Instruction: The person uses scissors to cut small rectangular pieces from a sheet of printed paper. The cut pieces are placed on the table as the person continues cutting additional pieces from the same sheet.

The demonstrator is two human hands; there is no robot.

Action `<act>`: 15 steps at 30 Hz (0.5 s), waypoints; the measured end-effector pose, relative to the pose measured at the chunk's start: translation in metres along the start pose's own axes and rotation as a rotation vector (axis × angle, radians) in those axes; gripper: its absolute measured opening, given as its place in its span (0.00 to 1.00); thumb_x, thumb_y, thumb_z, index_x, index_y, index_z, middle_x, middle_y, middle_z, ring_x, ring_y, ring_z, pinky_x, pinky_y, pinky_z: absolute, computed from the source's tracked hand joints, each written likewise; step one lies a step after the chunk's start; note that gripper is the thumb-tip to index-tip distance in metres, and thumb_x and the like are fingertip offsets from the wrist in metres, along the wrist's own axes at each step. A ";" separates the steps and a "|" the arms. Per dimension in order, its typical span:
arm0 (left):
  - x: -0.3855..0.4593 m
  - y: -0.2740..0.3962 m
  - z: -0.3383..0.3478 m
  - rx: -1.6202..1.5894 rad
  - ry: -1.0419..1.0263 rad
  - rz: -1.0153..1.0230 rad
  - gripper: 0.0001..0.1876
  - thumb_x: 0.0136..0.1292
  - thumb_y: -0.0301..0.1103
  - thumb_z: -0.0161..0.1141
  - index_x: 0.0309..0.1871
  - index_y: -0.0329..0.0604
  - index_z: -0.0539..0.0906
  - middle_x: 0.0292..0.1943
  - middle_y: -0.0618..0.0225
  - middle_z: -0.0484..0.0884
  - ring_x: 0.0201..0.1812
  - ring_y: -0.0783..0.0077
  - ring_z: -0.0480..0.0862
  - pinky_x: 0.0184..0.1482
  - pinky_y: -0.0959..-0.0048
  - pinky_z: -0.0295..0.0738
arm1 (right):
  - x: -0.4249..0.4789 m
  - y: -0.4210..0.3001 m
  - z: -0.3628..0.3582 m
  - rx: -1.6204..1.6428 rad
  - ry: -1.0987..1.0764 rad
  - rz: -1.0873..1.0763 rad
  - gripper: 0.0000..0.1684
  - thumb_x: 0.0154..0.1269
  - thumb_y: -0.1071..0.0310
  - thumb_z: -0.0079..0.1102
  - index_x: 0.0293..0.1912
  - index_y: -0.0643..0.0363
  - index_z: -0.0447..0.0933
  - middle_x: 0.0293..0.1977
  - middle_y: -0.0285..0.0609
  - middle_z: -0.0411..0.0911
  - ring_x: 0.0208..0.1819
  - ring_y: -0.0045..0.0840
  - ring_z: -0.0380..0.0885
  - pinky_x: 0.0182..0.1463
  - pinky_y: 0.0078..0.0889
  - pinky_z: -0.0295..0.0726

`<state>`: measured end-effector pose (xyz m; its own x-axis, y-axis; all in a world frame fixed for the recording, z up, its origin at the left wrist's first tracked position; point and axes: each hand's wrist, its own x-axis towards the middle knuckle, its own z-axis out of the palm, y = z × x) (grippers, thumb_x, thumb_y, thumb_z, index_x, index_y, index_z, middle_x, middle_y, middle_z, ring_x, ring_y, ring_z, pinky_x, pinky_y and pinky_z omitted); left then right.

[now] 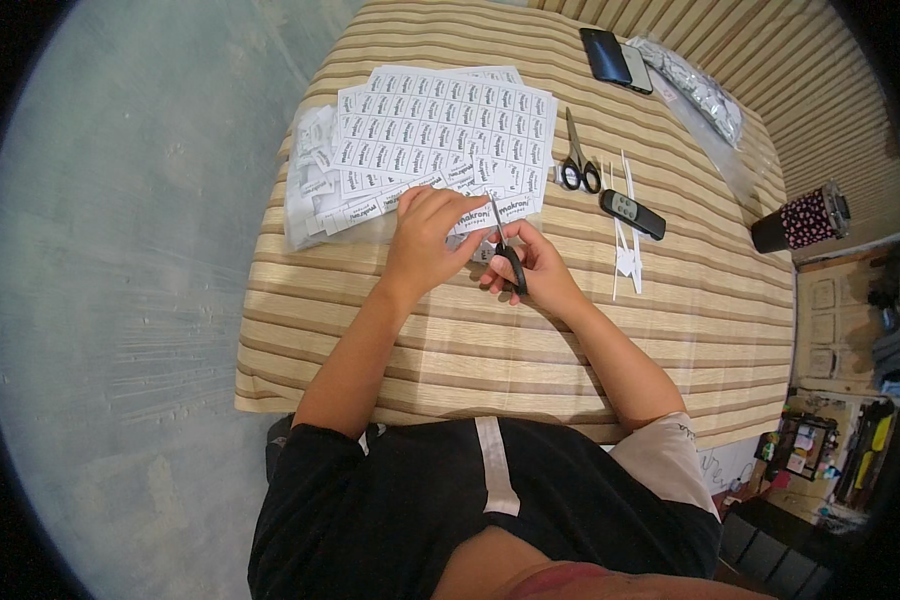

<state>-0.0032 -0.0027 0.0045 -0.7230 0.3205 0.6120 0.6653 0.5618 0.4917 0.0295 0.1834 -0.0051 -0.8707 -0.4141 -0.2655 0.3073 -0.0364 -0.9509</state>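
My left hand holds a printed paper strip between thumb and fingers. In my right hand is a pair of black-handled scissors, its blades pointing away from me across the strip. Just beyond my hands lie stacked sheets of printed labels, with cut strips and small loose labels on and beside them. A clear plastic bag holding cut pieces lies partly under the sheets on the left.
Right of the sheets lie a second pair of scissors, thin paper offcuts and a dark remote control. Farther off are two phones and a plastic package. A patterned tumbler stands at the right edge of the striped tablecloth.
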 end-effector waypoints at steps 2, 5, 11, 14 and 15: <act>0.000 -0.001 0.001 -0.001 0.007 0.010 0.19 0.45 0.28 0.69 0.44 0.46 0.82 0.34 0.68 0.81 0.38 0.65 0.78 0.50 0.65 0.65 | 0.000 0.000 0.000 0.006 -0.002 -0.008 0.18 0.65 0.62 0.58 0.50 0.54 0.64 0.27 0.41 0.80 0.25 0.17 0.78 0.20 0.14 0.69; 0.000 -0.001 0.001 -0.002 0.011 0.016 0.19 0.45 0.28 0.69 0.44 0.46 0.82 0.34 0.68 0.81 0.38 0.65 0.78 0.50 0.65 0.65 | -0.001 0.000 0.001 0.002 0.003 -0.015 0.18 0.65 0.62 0.59 0.49 0.54 0.64 0.26 0.40 0.80 0.25 0.17 0.78 0.20 0.14 0.69; 0.000 -0.001 0.001 0.005 0.008 0.009 0.19 0.45 0.28 0.69 0.44 0.46 0.83 0.34 0.68 0.81 0.38 0.65 0.78 0.50 0.65 0.65 | -0.001 -0.001 0.001 -0.023 0.000 -0.012 0.19 0.63 0.61 0.61 0.49 0.54 0.64 0.25 0.37 0.79 0.25 0.15 0.77 0.20 0.13 0.68; -0.001 -0.002 0.002 0.003 0.007 0.005 0.19 0.45 0.28 0.69 0.44 0.46 0.83 0.34 0.68 0.81 0.38 0.65 0.78 0.51 0.64 0.65 | -0.002 -0.003 0.002 -0.001 0.008 0.008 0.19 0.62 0.62 0.63 0.48 0.54 0.66 0.25 0.35 0.78 0.25 0.15 0.76 0.22 0.14 0.68; -0.001 -0.002 0.002 0.003 0.008 0.004 0.19 0.45 0.28 0.69 0.44 0.46 0.83 0.34 0.68 0.81 0.38 0.64 0.78 0.51 0.64 0.65 | -0.002 -0.004 0.002 0.002 0.018 0.019 0.19 0.62 0.62 0.63 0.48 0.53 0.66 0.25 0.35 0.78 0.25 0.15 0.76 0.22 0.13 0.68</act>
<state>-0.0041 -0.0029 0.0012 -0.7190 0.3165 0.6187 0.6675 0.5627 0.4878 0.0304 0.1825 -0.0004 -0.8716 -0.3983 -0.2859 0.3241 -0.0304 -0.9455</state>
